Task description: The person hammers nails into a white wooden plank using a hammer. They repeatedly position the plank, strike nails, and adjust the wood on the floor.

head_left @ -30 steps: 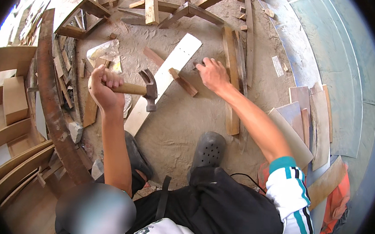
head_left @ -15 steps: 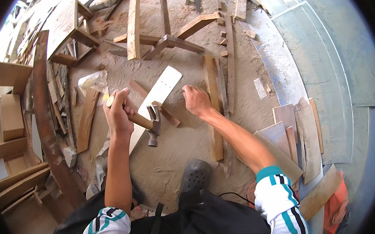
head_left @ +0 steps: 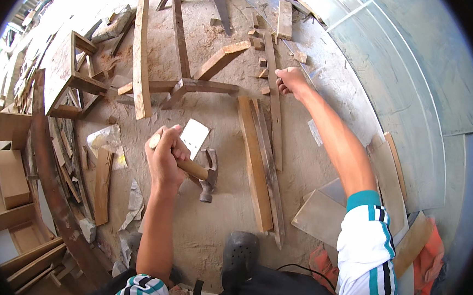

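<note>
My left hand [head_left: 166, 154] is wrapped round the wooden handle of a claw hammer [head_left: 208, 181], its metal head pointing right. Partly hidden behind that hand and the hammer, a white board [head_left: 194, 136] lies on the sandy ground. My right hand [head_left: 292, 82] is stretched far out with its fingers curled closed; whatever they may hold is too small or hidden to make out. Just left of it are a long narrow wood strip [head_left: 275, 109] and several small wood blocks [head_left: 263, 73]. Nearer to me lie a light plank [head_left: 255, 171] and a darker strip [head_left: 270, 177], side by side.
A wooden frame [head_left: 183, 83] lies on the ground ahead, with a handsaw [head_left: 221, 14] beyond it. At the left are a curved dark beam [head_left: 49, 156] and wooden boxes [head_left: 12, 178]. Board offcuts [head_left: 319, 216] and large grey sheets [head_left: 410, 94] occupy the right side.
My right hand has moved away from beside the white board, forward and right towards the small blocks. My left hand has shifted slightly right with the hammer. The view has shifted too.
</note>
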Demonstrator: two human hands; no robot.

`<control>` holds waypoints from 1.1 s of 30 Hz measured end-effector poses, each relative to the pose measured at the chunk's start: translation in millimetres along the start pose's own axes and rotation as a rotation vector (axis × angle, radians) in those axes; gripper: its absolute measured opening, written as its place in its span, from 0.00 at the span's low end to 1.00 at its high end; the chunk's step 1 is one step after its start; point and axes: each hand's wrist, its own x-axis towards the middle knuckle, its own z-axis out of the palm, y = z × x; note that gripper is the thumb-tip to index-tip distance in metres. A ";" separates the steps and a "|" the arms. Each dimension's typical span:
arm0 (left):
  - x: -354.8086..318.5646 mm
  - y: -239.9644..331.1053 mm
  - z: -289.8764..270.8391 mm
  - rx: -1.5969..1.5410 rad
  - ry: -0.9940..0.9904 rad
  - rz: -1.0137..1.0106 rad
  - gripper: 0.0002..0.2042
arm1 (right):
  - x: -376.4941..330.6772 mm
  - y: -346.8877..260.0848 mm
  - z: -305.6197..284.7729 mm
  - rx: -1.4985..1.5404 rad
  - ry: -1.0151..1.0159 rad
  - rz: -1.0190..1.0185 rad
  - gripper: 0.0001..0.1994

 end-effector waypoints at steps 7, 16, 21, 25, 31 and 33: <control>8.7 1.7 -5.2 -0.091 0.010 -0.054 0.16 | 125.1 -82.5 -7.6 0.365 0.201 -0.212 0.08; -5.1 -8.1 -22.9 -0.065 0.040 -0.017 0.16 | 49.9 -23.6 32.3 0.050 0.307 -0.495 0.07; -25.5 -24.9 -27.8 -0.167 0.121 -0.003 0.17 | -126.9 21.9 102.3 -0.099 -0.129 -0.634 0.13; -35.2 -34.4 -17.2 -0.283 0.175 -0.114 0.17 | -237.6 50.5 136.9 -0.358 -0.551 -0.759 0.19; -53.8 -37.3 -22.3 -0.331 0.066 -0.242 0.20 | -289.6 72.3 155.7 -0.574 -0.486 -0.593 0.18; -57.9 -32.0 -20.6 -0.438 -0.005 -0.240 0.23 | -296.8 80.2 154.2 -0.595 -0.395 -0.614 0.16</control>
